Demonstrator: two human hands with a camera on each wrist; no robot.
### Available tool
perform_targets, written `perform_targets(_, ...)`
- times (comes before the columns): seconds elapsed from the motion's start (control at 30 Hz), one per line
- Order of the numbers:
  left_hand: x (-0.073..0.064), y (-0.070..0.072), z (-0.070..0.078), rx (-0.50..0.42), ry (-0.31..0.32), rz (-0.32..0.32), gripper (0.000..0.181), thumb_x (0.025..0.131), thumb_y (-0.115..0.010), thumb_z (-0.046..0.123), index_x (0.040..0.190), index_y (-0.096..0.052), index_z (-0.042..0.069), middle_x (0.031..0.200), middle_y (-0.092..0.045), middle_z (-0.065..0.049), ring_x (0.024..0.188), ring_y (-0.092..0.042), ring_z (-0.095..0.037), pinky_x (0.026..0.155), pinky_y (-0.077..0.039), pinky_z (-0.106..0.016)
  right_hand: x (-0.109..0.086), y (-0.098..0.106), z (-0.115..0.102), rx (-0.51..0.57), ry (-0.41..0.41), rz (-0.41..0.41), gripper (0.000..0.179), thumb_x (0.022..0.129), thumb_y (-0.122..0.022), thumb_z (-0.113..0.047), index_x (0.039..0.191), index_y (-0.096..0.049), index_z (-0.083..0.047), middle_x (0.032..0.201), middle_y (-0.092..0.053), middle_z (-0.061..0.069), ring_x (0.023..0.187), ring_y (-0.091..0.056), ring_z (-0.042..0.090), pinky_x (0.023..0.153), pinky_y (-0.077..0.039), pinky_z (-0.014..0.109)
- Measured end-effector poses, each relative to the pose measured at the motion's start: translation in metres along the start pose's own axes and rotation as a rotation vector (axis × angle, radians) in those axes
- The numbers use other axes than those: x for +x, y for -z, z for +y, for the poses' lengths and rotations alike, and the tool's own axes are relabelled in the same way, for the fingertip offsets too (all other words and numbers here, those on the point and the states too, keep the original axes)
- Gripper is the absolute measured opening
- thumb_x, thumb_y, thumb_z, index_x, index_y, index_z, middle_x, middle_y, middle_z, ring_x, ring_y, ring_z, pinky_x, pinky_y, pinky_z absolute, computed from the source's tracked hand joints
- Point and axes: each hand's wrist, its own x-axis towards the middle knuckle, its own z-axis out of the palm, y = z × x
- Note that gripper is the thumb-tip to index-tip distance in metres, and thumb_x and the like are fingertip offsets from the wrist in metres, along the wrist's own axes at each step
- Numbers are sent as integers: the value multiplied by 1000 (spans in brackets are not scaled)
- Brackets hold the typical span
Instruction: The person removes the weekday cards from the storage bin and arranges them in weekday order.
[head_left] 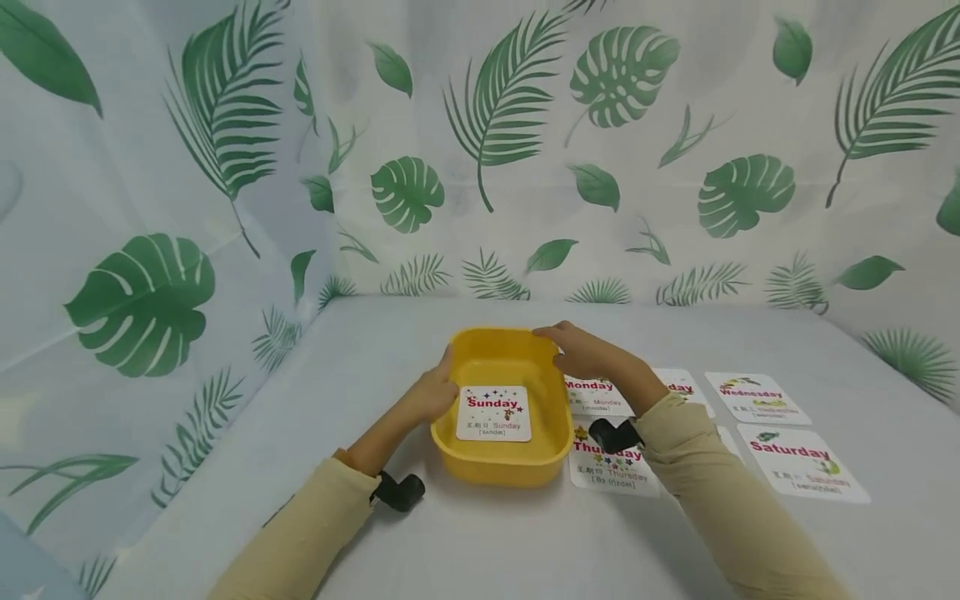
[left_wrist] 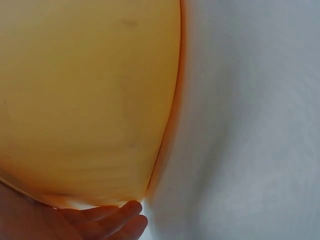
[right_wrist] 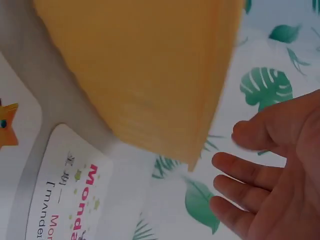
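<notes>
A yellow plastic tub [head_left: 502, 473] stands in the middle of the head view. Inside it lies a white card [head_left: 493, 414] printed "Sunday". The left hand [head_left: 435, 392] grips the tub's left side, its thumb up at the rim; in the left wrist view its fingers [left_wrist: 117, 220] lie along the tub's outer wall. By the far right corner of the tub is the right hand [head_left: 581, 350]. The right wrist view shows its thumb and fingers spread, with a gap between them and the tub wall [right_wrist: 145, 75].
Several weekday cards lie right of the tub, among them Monday [head_left: 592, 397], Thursday [head_left: 615, 472], Wednesday [head_left: 757, 397] and Saturday [head_left: 802, 462]. The right forearm partly covers some. A leaf-printed cloth [head_left: 525, 225] hangs behind the white table [head_left: 495, 550].
</notes>
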Motion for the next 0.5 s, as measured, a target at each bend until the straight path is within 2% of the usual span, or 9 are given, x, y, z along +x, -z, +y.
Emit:
perform_targets(0.03, 1, -2, 1, 4, -11, -5, 74, 86, -38, 6, 147, 2, 11, 150, -21, -17, 80, -60, -25, 57, -48, -25, -1, -2, -1, 9, 15, -4, 51, 90, -48, -6, 139, -35, -4, 139, -34, 23, 125, -39, 38, 101, -35, 51)
perform_targets(0.1, 1, -3, 2, 23, -27, -2, 74, 85, -38, 6, 147, 1, 9, 150, -21, -17, 84, -60, -25, 58, -48, -24, -2, -7, -4, -21, 75, 3, 49, 90, -50, -10, 137, -39, -2, 137, -39, 22, 124, -41, 37, 102, -34, 49)
perform_targets(0.2, 0, -5, 1, 51, -29, 14, 74, 84, -38, 6, 147, 0, 7, 150, -20, -16, 103, -56, -28, 64, -48, -26, 0, -21, -15, -37, 141, -26, 52, 88, -58, -22, 134, -43, -2, 137, -44, 18, 127, -40, 34, 105, -31, 48)
perform_targets(0.27, -2, -5, -1, 59, -9, 19, 74, 83, -37, 6, 147, 0, 8, 150, -19, -15, 115, -50, -29, 71, -48, -29, 3, -34, -21, -56, 151, -70, 59, 85, -62, -32, 135, -43, -6, 138, -44, 15, 128, -39, 32, 106, -30, 47)
perform_targets(0.33, -4, -6, -2, 59, 1, 21, 74, 84, -37, 6, 147, 0, 7, 151, -18, -15, 120, -46, -31, 79, -48, -33, 6, -45, -26, -71, 94, -121, 69, 79, -67, -39, 137, -42, -13, 139, -44, 11, 128, -40, 28, 106, -31, 46)
perform_targets(0.4, -5, -8, -1, 60, 0, 20, 73, 84, -37, 7, 147, 1, 7, 151, -16, -14, 124, -43, -30, 87, -46, -37, 7, -51, -29, -140, 31, -149, 77, 74, -70, -43, 139, -38, -18, 140, -43, 7, 126, -42, 25, 105, -33, 45)
perform_targets(0.5, -3, -11, 3, 67, -17, 18, 73, 84, -37, 7, 147, 1, 6, 151, -14, -14, 125, -41, -31, 88, -44, -38, 7, -54, -28, -220, -47, -155, 84, 70, -74, -44, 141, -34, -22, 140, -44, 4, 123, -45, 23, 104, -34, 44)
